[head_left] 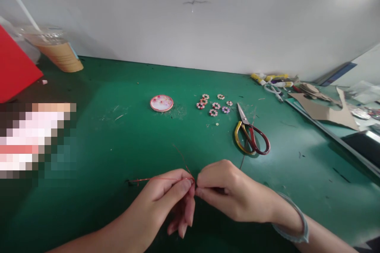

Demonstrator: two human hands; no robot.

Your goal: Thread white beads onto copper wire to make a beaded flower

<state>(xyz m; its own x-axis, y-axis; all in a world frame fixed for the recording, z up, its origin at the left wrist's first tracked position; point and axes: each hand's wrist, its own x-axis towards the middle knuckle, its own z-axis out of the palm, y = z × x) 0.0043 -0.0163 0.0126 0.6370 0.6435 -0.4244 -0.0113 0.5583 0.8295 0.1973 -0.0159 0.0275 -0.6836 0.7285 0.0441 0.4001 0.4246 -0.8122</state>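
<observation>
My left hand (173, 193) pinches a thin red cord (170, 178) between thumb and index finger, its other fingers curled below. One end of the cord trails left past the hand to a dark tip, and another thin strand (185, 163) sticks up and away over the table. My right hand (228, 189) is closed in a pinch right beside the left fingertips, at the cord; the exact spot it grips is hidden by its fingers. A thin dark strand (242, 162) shows beyond the right hand, near the scissors (251, 136), which have yellow and dark red handles.
Several small beaded rings (216, 105) lie mid-table, left of the scissors. A round white dish (162, 103) with small reddish bits is further left. A plastic cup (61, 53) stands back left, near a red panel (14, 67). Cardboard scraps (320, 104) and glue tubes (273, 79) lie at right.
</observation>
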